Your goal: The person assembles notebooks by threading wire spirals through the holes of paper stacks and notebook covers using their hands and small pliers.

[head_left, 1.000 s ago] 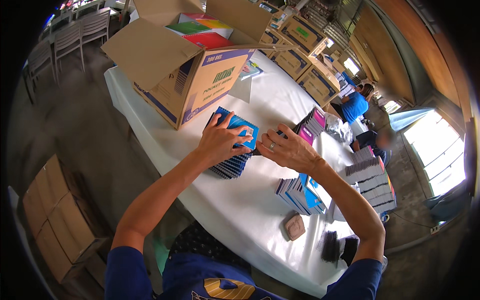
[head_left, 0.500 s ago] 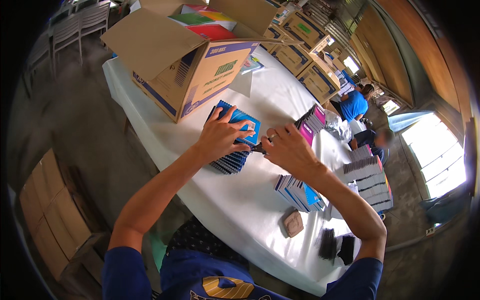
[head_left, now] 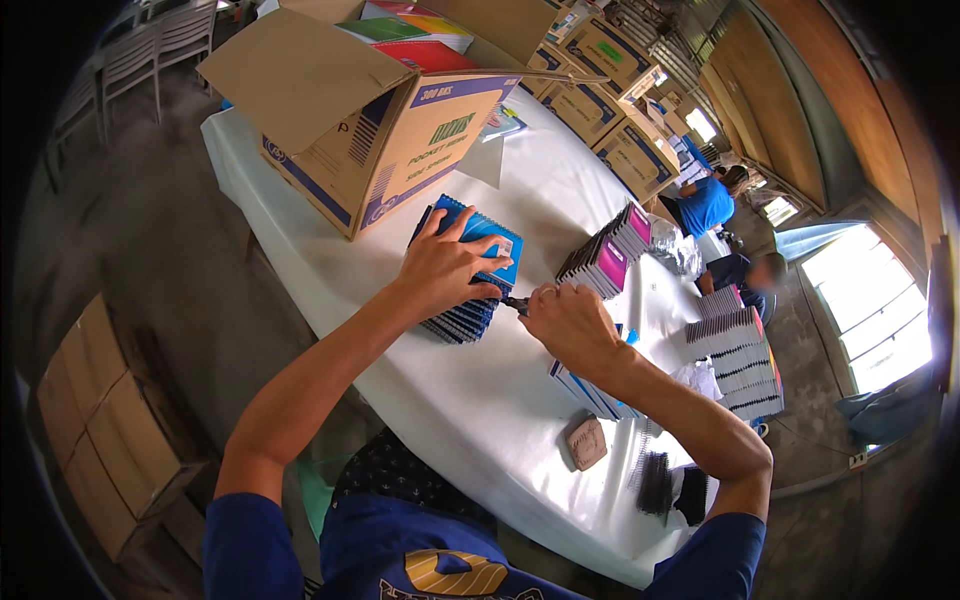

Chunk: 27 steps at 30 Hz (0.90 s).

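My left hand [head_left: 445, 265] bears down on a stack of blue spiral notebooks [head_left: 507, 252]. Its bent fingers spread over the top cover, and the thumb presses at the near edge. The dark spiral bindings [head_left: 462, 322] of several notebooks show below the hand. Just to the right, my right hand [head_left: 572, 322] is closed around a small dark tool that looks like pliers [head_left: 515, 304]. The tool's tip meets the corner of the stack by my left thumb; its handles are mostly hidden in the palm.
An open carton [head_left: 420, 150] holding colourful notebooks stands behind the stack. Purple notebooks [head_left: 612, 262], blue notebooks [head_left: 590, 392], a brown block-like item [head_left: 586, 443] and black spiral coils [head_left: 655, 485] lie on the white-covered table [head_left: 480, 420]. Two people sit beyond tall notebook piles [head_left: 745, 365].
My right hand has shifted slightly down and right, with the tool's tip still at the stack's corner. More of the purple notebooks shows. My left hand stays on the stack.
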Each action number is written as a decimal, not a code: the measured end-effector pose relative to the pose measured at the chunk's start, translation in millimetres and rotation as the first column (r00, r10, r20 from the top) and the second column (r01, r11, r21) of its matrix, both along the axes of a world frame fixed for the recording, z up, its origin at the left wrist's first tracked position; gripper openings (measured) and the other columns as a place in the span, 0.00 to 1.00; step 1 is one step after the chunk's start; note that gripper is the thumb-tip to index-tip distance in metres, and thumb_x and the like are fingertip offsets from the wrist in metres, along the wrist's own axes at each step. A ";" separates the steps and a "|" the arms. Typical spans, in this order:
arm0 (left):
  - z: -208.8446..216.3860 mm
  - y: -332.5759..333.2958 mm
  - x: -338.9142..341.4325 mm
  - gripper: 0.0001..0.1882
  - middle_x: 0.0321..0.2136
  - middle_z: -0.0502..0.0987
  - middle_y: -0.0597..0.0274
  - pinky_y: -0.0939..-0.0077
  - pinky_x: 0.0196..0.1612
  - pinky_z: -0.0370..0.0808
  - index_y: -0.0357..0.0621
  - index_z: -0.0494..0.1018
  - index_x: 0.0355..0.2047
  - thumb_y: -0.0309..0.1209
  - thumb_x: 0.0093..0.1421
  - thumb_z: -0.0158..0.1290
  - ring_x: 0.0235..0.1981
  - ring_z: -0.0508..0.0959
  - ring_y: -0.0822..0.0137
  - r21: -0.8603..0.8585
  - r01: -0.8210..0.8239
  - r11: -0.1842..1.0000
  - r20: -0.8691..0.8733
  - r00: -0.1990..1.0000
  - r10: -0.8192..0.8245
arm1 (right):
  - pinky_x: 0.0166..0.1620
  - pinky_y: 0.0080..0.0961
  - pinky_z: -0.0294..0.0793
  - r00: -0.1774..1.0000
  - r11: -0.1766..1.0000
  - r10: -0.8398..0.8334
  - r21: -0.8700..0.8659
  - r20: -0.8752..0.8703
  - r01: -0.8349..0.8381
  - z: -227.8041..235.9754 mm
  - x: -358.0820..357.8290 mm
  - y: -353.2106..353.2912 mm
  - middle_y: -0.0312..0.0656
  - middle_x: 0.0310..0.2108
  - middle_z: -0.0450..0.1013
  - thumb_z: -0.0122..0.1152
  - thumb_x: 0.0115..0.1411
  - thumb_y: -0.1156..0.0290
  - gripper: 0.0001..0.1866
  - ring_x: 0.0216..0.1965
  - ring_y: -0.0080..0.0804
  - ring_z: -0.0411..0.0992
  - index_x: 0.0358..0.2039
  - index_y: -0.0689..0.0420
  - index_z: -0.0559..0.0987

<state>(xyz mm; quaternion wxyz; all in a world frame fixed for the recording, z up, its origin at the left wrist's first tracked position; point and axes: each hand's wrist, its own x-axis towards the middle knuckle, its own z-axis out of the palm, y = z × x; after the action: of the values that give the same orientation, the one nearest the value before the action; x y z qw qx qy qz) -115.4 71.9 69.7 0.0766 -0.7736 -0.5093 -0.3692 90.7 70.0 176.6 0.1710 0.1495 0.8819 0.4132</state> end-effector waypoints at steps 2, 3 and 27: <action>0.0 -1.1 -0.9 0.25 0.55 0.74 0.73 0.42 0.64 0.54 0.65 0.81 0.45 0.57 0.49 0.59 0.64 0.62 0.50 -0.007 0.011 1.000 0.009 1.000 -0.011 | 0.49 0.29 0.68 0.996 1.000 0.021 0.009 -0.084 -0.021 10.2 -3.6 -1.0 0.38 0.37 0.74 0.65 0.51 0.60 0.16 0.43 0.31 0.71 0.36 0.57 0.78; 0.0 -1.3 0.0 0.26 0.55 0.74 0.72 0.42 0.64 0.54 0.65 0.81 0.46 0.57 0.48 0.59 0.64 0.62 0.50 0.003 0.014 1.000 0.001 1.000 -0.014 | 0.49 0.29 0.68 0.996 1.000 0.026 0.004 -0.080 -0.026 15.9 -4.8 0.0 0.38 0.37 0.74 0.65 0.51 0.60 0.16 0.43 0.31 0.71 0.36 0.57 0.78; 8.6 -6.3 -0.4 0.39 0.60 0.69 0.70 0.41 0.66 0.53 0.67 0.74 0.55 0.50 0.39 0.70 0.66 0.60 0.51 -0.101 0.020 0.995 -0.092 0.995 -0.030 | 0.55 0.31 0.66 0.881 0.881 0.473 -0.006 -0.012 -0.473 1.8 3.9 22.6 0.32 0.38 0.73 0.63 0.51 0.71 0.12 0.46 0.27 0.69 0.38 0.56 0.77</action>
<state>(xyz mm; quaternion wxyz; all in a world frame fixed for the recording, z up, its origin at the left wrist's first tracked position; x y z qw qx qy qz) -115.8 65.6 78.3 0.0571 -0.7992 -0.5131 -0.3077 94.6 92.6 178.4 0.0610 -0.0689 0.8943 0.4379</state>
